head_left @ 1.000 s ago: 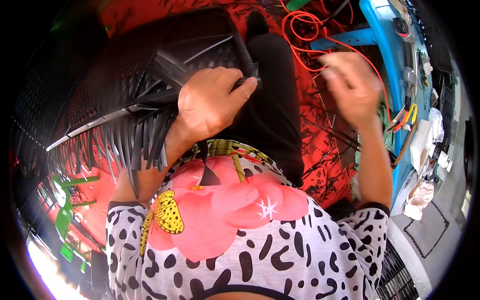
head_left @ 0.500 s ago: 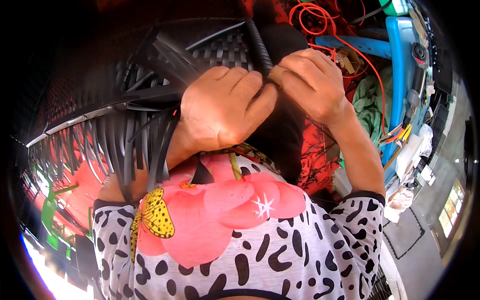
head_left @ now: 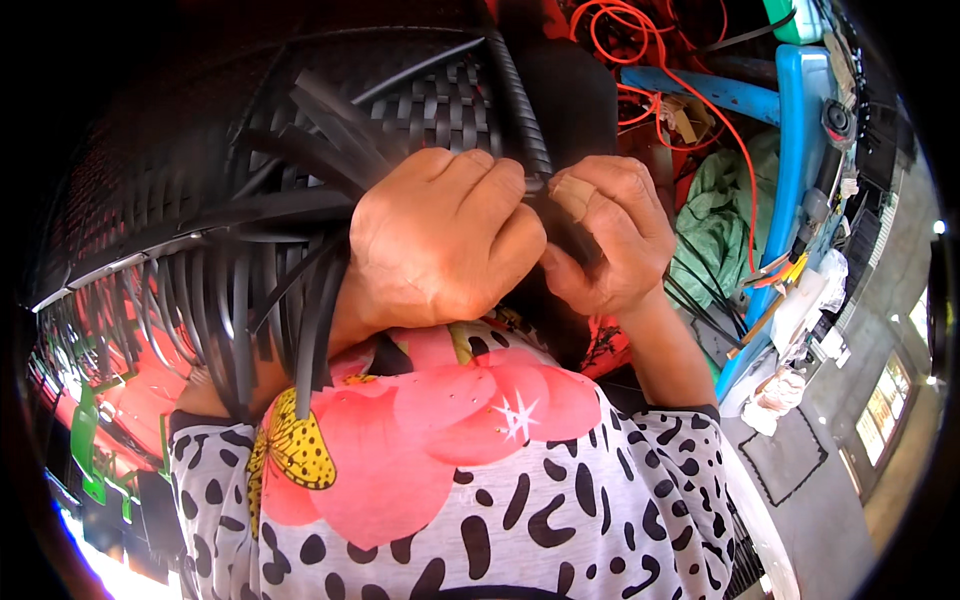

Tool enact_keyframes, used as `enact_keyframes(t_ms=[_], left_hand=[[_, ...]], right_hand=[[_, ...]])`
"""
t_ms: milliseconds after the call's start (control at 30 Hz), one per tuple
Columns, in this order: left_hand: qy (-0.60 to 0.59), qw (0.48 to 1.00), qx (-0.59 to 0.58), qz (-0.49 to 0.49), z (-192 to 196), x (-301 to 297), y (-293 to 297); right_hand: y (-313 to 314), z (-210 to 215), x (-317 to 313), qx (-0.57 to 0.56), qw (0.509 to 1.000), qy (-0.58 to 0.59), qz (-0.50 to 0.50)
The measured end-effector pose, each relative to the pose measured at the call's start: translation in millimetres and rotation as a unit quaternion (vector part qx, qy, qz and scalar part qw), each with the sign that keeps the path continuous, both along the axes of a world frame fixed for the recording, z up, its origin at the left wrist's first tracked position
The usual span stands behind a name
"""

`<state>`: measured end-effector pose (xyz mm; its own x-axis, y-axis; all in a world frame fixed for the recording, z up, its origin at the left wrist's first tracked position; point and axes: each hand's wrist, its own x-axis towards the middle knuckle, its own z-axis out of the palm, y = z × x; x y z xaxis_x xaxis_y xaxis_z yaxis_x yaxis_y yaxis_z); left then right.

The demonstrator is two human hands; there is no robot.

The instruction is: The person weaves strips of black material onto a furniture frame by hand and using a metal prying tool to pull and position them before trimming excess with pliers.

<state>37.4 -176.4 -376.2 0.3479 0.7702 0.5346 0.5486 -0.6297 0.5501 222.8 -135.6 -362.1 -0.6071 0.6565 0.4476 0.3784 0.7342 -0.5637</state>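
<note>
A black woven panel [head_left: 435,115] of flat plastic strips lies in front of me, with a strip-wrapped rail [head_left: 522,105] down its right side. My left hand [head_left: 440,235] is closed in a fist at the rail's near end, its fingers round a black strip; what lies inside the palm is hidden. Close by on the right, my right hand [head_left: 620,235] has its fingers curled on a dark strip at the same corner, thumb below. A beige bandage [head_left: 573,196] wraps one of its fingers. Loose black strips [head_left: 240,310] hang over my left forearm.
On the right are a blue plastic chair-like frame [head_left: 800,130], a coiled orange-red hose [head_left: 735,130] and a green crumpled sack [head_left: 730,220]. Tools and white bags crowd beyond the blue frame. Green plastic pieces [head_left: 85,440] stand at far left over something red.
My right hand has come down and in toward my body, its fingers turning more upright. My left hand has shifted slightly down. Thin black strips now show beside my right wrist.
</note>
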Motion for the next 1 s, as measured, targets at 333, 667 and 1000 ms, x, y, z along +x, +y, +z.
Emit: enact_keyframes(t_ms=[333,667,1000], left_hand=[[-0.008,1.000,0.000,0.009,1,6,4],[-0.003,1.000,-0.003,0.009,0,5,4],[-0.009,1.000,0.003,0.015,0,7,4]], right_hand=[[-11,-2,0,-0.082,0.992,0.048,-0.087],[-17,12,-8,-0.154,0.977,-0.004,-0.145],[-10,22,-10,-0.096,0.979,-0.117,-0.137]])
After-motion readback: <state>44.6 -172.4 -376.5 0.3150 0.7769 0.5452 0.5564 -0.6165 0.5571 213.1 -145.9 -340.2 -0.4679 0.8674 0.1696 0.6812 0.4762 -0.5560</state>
